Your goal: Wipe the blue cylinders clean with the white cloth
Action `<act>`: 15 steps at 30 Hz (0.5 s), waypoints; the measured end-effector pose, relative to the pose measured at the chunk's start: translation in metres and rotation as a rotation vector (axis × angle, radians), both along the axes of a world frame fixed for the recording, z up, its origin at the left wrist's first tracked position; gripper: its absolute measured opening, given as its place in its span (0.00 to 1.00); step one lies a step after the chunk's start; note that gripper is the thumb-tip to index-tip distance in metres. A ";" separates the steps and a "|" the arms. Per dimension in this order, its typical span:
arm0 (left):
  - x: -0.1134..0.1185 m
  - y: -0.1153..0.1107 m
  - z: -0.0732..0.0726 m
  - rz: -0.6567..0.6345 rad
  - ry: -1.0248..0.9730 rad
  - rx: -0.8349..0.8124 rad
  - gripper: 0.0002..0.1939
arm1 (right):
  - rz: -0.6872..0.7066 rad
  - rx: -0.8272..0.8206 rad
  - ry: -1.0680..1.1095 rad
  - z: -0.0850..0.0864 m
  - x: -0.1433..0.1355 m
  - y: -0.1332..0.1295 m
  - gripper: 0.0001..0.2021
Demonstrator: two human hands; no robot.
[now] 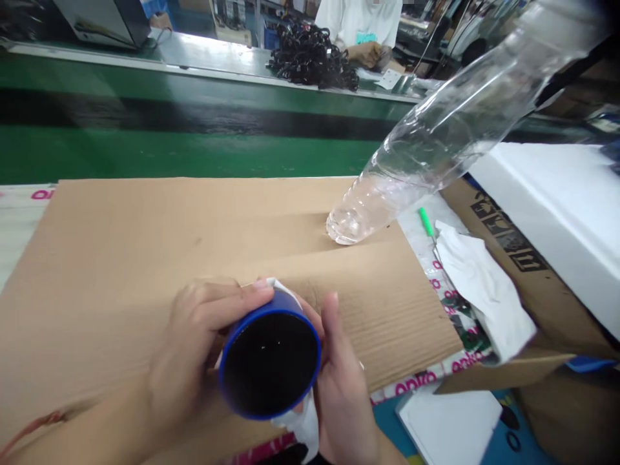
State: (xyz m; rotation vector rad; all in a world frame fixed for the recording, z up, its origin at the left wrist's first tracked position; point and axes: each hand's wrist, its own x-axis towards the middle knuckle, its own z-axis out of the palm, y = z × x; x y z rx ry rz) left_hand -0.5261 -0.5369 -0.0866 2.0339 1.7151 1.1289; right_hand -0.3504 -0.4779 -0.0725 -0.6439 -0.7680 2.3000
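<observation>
A blue cylindrical object point(270, 365) with a glossy black round face tilts toward the camera, low in the middle of the view. My left hand point(194, 339) wraps its left side, thumb on the top of the blue rim. On the right side my right hand point(341, 387) holds it through a white cloth or tissue point(305, 423), which hangs below the rim; the right thumb points up. Brown cardboard point(145, 239) lies under both hands. Beyond them a clear plastic bottle point(426, 142) leans in from the upper right, its base near the cardboard.
At the right are a green-tipped tool point(426, 221), a crumpled white cloth point(479, 284) and a cardboard box point(513, 245) with white foam point(557, 213). Past the green belt point(194, 152), a person in white point(358, 26) works beside black cables point(312, 55).
</observation>
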 end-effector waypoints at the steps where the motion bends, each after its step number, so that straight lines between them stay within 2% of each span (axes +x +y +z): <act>1: 0.003 0.000 0.000 0.029 0.018 0.035 0.22 | 0.017 0.006 -0.032 0.001 -0.001 0.001 0.33; 6: 0.015 0.003 -0.005 0.120 0.099 0.202 0.22 | 0.024 0.010 -0.338 -0.003 0.000 -0.001 0.48; 9: 0.017 0.008 -0.007 0.149 0.075 0.201 0.22 | -0.031 0.105 -0.464 -0.004 0.005 -0.004 0.46; 13: 0.017 0.012 -0.009 0.163 0.045 0.201 0.32 | -0.122 0.242 -0.594 -0.002 0.016 -0.005 0.42; 15: 0.017 0.013 -0.009 0.160 0.041 0.204 0.32 | -0.134 0.292 -0.599 -0.001 0.023 -0.002 0.39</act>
